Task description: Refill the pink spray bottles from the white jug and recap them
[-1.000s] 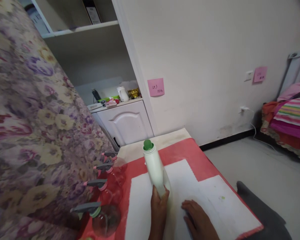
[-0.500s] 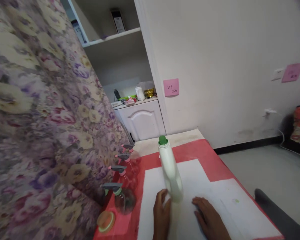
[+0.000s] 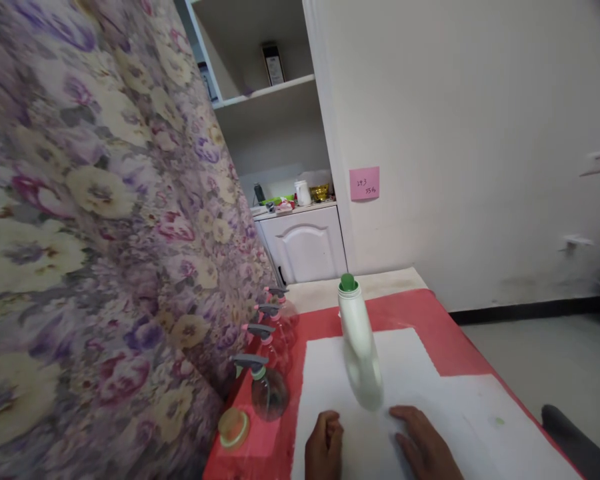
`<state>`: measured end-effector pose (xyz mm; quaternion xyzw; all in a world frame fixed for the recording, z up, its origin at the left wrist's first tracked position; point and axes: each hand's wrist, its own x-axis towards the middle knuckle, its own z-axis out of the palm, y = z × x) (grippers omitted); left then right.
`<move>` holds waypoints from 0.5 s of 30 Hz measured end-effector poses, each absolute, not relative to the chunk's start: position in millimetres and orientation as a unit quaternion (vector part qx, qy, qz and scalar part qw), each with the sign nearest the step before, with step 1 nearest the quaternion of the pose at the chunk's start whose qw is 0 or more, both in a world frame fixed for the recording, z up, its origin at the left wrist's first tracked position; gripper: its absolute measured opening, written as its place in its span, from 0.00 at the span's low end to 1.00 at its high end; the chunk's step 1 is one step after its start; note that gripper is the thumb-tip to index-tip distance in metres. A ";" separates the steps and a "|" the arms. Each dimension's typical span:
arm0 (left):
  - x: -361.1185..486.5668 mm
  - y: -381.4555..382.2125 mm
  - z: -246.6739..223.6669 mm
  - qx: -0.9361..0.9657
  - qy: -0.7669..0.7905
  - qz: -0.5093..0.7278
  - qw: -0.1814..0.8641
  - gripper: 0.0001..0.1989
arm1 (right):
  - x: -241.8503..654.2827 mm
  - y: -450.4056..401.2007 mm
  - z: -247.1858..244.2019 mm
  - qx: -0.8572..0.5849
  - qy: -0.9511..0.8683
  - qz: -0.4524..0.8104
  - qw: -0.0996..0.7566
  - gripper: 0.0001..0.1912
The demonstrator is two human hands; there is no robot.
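A pale green-white plastic bottle (image 3: 361, 353) stands upright on white sheets of paper (image 3: 325, 373). Its neck is uncapped and a green spout (image 3: 348, 283) shows in the mouth. My left hand (image 3: 324, 445) rests on the paper to the near left of the bottle, apart from it, with its fingers curled in and nothing seen in them. On the near right of the bottle, my right hand (image 3: 425, 441) lies with fingers stretched out, holding nothing. Its fingertips are close to the bottle's base.
Several clear spray bottles with grey triggers, the nearest a dark one (image 3: 270, 395), line the table's left side by a floral curtain (image 3: 130, 267). A round lid-like piece (image 3: 234, 428) lies near them. Red cloth (image 3: 395, 310) covers the table. Behind stands a white cabinet (image 3: 307, 247).
My left hand has drawn back from the bottle's base and its fingers have curled in. My right hand stays near the base. The view has turned left, shifting the scene rightward.
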<state>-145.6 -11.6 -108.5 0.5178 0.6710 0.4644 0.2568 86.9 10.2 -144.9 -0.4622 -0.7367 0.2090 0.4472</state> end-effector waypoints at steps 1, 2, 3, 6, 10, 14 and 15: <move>-146.1 -11.1 -109.8 0.518 0.671 0.464 0.258 0.14 | 76.1 8.0 -137.6 -0.446 -0.734 0.242 0.452 0.14; -146.6 -10.7 -111.5 0.518 0.669 0.465 0.259 0.14 | 63.5 6.3 -131.5 -0.430 -0.731 0.282 0.449 0.14; -147.1 -10.4 -113.4 0.518 0.666 0.470 0.258 0.14 | 50.0 5.2 -127.2 -0.413 -0.727 0.327 0.440 0.14; -148.2 -9.7 -120.6 0.516 0.657 0.489 0.253 0.14 | 11.6 6.2 -127.7 -0.388 -0.710 0.423 0.407 0.13; -149.8 -8.0 -129.9 0.509 0.654 0.500 0.252 0.14 | -13.8 10.8 -147.0 -0.405 -0.720 0.461 0.325 0.05; -152.3 -6.4 -134.4 0.509 0.651 0.502 0.257 0.14 | -12.9 12.4 -157.1 -0.411 -0.721 0.464 0.311 0.03; -152.6 -6.4 -134.8 0.512 0.649 0.500 0.257 0.14 | -11.1 12.2 -156.6 -0.405 -0.720 0.471 0.310 0.03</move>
